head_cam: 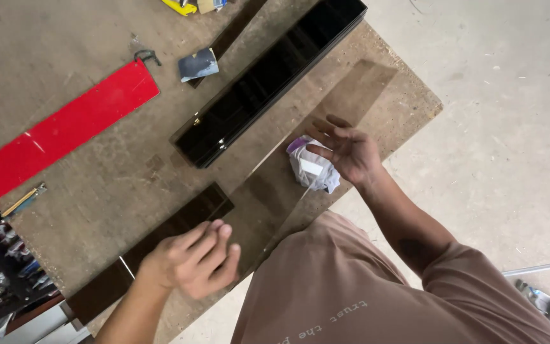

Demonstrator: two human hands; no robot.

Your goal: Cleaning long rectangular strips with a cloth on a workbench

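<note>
Premises: a workshop, most likely for cutting or assembling sheet material. The worktop (97,191) is bare, worn particle board with chipped edges and stains. On it lie cut strips of glossy sheet: a red strip (65,130), a stack of black strips (268,79) and a tinted clear strip (300,165) still showing board through it. A dark offcut (197,64) and small tools (23,199) lie loose on the board. The floor (498,95) is raw concrete, dusty and littered with chips. A metal bar (533,269) lies on it. Cluttered parts sit under the worktop's left edge.
</note>
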